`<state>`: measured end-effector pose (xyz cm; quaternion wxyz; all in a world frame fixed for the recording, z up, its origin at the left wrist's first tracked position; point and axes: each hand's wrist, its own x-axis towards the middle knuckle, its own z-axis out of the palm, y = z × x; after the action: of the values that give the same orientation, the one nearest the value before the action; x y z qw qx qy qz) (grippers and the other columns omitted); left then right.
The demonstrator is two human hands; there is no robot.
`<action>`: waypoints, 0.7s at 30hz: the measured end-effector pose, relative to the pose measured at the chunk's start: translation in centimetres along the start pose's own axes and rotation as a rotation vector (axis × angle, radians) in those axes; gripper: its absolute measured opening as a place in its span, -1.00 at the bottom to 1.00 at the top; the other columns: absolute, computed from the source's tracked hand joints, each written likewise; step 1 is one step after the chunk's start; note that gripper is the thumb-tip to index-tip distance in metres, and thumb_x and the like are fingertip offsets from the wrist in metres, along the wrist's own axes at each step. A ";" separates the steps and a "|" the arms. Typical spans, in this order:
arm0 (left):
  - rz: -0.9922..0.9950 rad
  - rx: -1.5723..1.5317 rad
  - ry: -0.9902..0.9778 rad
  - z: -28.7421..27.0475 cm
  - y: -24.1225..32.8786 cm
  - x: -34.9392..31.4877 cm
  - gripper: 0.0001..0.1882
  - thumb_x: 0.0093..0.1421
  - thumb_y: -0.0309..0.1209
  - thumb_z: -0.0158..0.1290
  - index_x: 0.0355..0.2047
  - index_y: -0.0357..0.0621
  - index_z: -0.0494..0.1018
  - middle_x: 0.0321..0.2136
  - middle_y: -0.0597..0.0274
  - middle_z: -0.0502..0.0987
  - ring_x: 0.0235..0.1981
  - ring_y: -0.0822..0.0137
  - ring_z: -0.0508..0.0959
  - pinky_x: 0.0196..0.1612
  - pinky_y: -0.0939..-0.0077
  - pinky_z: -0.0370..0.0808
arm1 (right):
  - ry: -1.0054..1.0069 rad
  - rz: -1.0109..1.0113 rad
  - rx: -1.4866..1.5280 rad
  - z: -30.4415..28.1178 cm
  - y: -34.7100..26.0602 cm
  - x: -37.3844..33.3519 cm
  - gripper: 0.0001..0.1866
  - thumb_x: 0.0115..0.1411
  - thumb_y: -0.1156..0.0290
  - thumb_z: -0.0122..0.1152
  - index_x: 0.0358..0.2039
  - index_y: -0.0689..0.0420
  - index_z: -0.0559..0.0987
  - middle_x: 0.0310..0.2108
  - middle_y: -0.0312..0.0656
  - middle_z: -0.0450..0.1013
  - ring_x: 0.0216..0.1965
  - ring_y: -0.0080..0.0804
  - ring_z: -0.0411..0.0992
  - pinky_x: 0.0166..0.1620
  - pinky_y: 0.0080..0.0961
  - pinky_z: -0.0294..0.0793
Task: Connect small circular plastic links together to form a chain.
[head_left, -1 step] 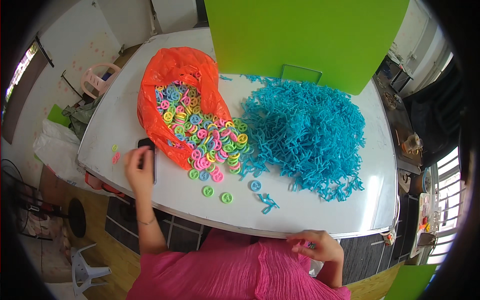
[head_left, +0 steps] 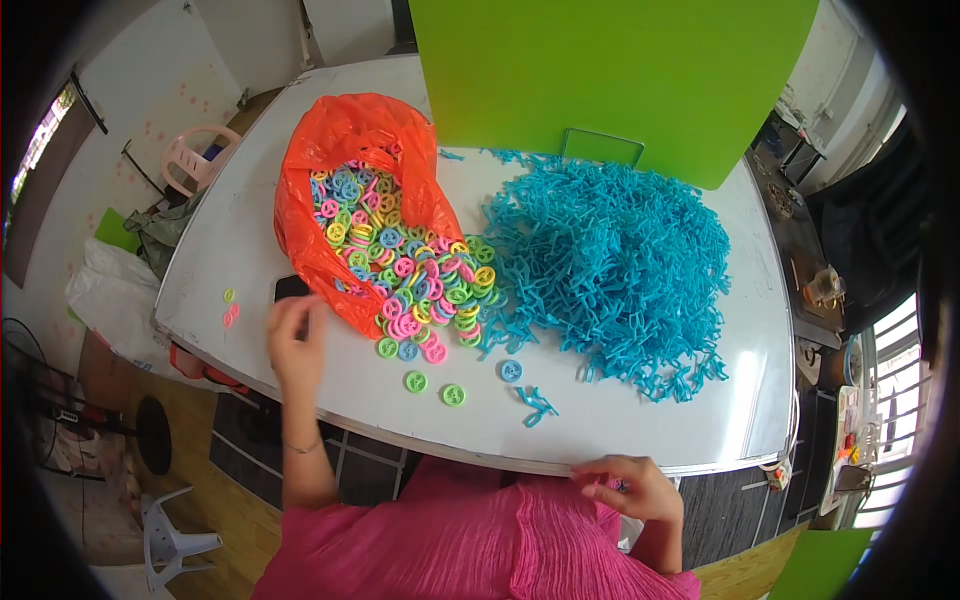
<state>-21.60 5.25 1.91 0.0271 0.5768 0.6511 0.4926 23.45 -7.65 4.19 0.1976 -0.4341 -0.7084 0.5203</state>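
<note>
My left hand (head_left: pixel 297 338), slightly blurred, is over a dark smartphone (head_left: pixel 290 289) on the table's left part. Its fingers are bent but apart, and I see nothing held. At the table's front edge, my right hand (head_left: pixel 640 488) is closed, fingers curled toward the thumb; what it may hold is hidden. Colourful plastic wheels (head_left: pixel 405 265) in pink, green, blue and yellow spill from a red plastic bag (head_left: pixel 300 205). To their right lies a big heap of small blue plastic pieces (head_left: pixel 620 270). Two green wheels (head_left: pixel 453 395), a blue wheel (head_left: pixel 511 371) and loose blue pieces (head_left: pixel 537 407) lie nearer me.
A tall green board (head_left: pixel 610 80) stands at the back of the white table (head_left: pixel 400 405), a thin metal frame (head_left: pixel 603 147) against it. Small green and pink bits (head_left: pixel 230 310) lie at the left edge. A pink chair (head_left: pixel 190 155) and a grey stool (head_left: pixel 178 540) stand on the floor.
My left hand has shifted a little to the right over the phone, uncovering more of the phone's upper end. My right hand has barely moved; the heaps look the same.
</note>
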 end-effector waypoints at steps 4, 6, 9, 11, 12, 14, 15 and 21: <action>0.331 -0.015 -0.341 5.0 6.1 -2.2 -0.72 -0.01 -0.50 0.25 -0.23 -0.16 0.56 -0.22 0.13 0.45 -0.23 0.23 0.48 -0.19 0.47 0.44 | 0.293 -0.034 -0.002 1.3 -0.8 2.6 -0.81 0.12 0.52 0.29 -0.22 0.20 0.61 -0.39 -0.16 0.58 -0.42 -0.43 0.54 -0.30 -0.54 0.50; 0.358 -0.039 -0.544 6.3 8.1 -2.2 -0.67 -0.01 -0.43 0.27 -0.18 -0.12 0.55 -0.14 0.11 0.40 -0.16 0.17 0.46 -0.11 0.35 0.44 | 0.376 -0.067 -0.058 1.8 -0.6 3.8 -0.81 0.11 0.57 0.27 -0.22 0.17 0.61 -0.39 -0.15 0.55 -0.46 -0.40 0.50 -0.36 -0.51 0.48; 0.522 0.160 -0.598 8.2 9.7 -2.5 -0.62 -0.01 -0.35 0.28 -0.14 -0.08 0.55 -0.10 0.12 0.38 -0.12 0.11 0.43 -0.03 0.25 0.40 | 0.517 -0.242 -0.298 2.8 -0.3 6.2 -0.76 0.08 0.56 0.27 -0.19 0.14 0.61 -0.33 -0.13 0.51 -0.36 -0.32 0.51 -0.33 -0.45 0.50; 0.442 0.058 -0.651 8.5 9.7 -3.5 -0.63 0.00 -0.33 0.28 -0.14 -0.06 0.55 -0.11 0.11 0.39 -0.09 0.10 0.41 0.00 0.24 0.38 | 0.505 -0.258 -0.458 3.2 -0.4 7.7 -0.69 0.05 0.51 0.29 -0.14 0.07 0.60 -0.20 -0.12 0.46 -0.25 -0.23 0.47 -0.25 -0.38 0.51; 0.357 -0.046 -0.704 8.7 9.8 -4.2 -0.63 0.01 -0.31 0.27 -0.14 -0.05 0.56 -0.11 0.11 0.40 -0.06 0.09 0.40 0.02 0.23 0.36 | 0.497 -0.254 -0.570 3.5 -0.7 8.4 -0.68 0.04 0.48 0.30 -0.12 0.05 0.59 -0.17 -0.13 0.44 -0.24 -0.21 0.45 -0.22 -0.36 0.50; 0.427 -0.038 -0.705 8.4 10.4 -5.0 -0.65 0.02 -0.32 0.27 -0.15 -0.04 0.57 -0.12 0.11 0.41 -0.06 0.09 0.40 0.01 0.23 0.36 | 0.482 -0.269 -0.746 4.3 -0.5 9.2 -0.64 0.02 0.41 0.31 -0.10 -0.02 0.58 -0.08 -0.14 0.39 -0.22 -0.19 0.42 -0.19 -0.35 0.49; 0.493 -0.027 -0.700 8.2 10.8 -5.2 -0.68 0.03 -0.33 0.26 -0.16 -0.03 0.58 -0.12 0.11 0.41 -0.06 0.09 0.40 0.00 0.24 0.37 | 0.484 -0.263 -0.746 4.4 -0.1 9.4 -0.64 0.02 0.41 0.31 -0.10 -0.02 0.58 -0.08 -0.14 0.39 -0.22 -0.19 0.42 -0.19 -0.35 0.49; 0.378 -0.048 -0.547 6.9 10.5 -6.0 -0.77 0.01 -0.39 0.26 -0.27 -0.04 0.60 -0.20 0.18 0.44 -0.18 0.15 0.45 -0.10 0.32 0.41 | 0.479 -0.268 -0.665 3.8 1.0 9.8 -0.60 0.02 0.52 0.28 -0.07 0.03 0.54 -0.18 -0.11 0.43 -0.24 -0.18 0.44 -0.20 -0.35 0.50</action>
<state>-7.87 3.22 2.21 0.1225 0.7974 0.4893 0.3312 15.73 -1.67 0.09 0.2715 -0.4870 -0.8217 0.1177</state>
